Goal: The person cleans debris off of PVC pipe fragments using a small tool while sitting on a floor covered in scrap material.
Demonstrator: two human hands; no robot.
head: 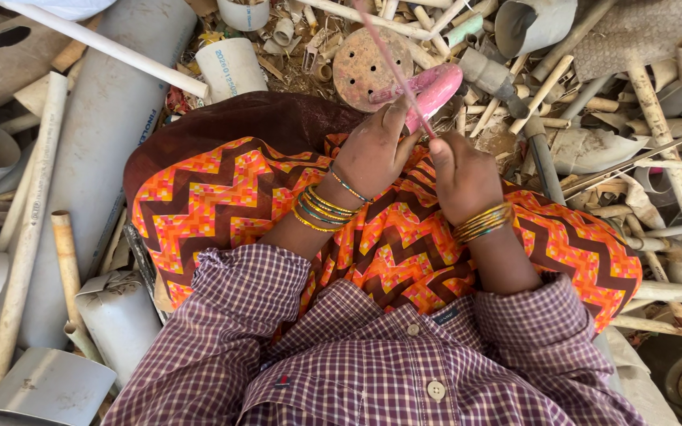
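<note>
Pink rod (392,67) between crowded hands (420,158)

Glossy pink plastic piece (434,87), dusty matt plastic pipes (104,118), woven cloth (222,197)

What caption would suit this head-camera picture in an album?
Left hand and right hand grip a thin pink rod beside a pink plastic piece, above scattered grey plastic pipes.

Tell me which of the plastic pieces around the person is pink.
Only the pink piece that the left hand holds is pink. It lies just above both hands. The pipes around it are grey, white or beige.
</note>
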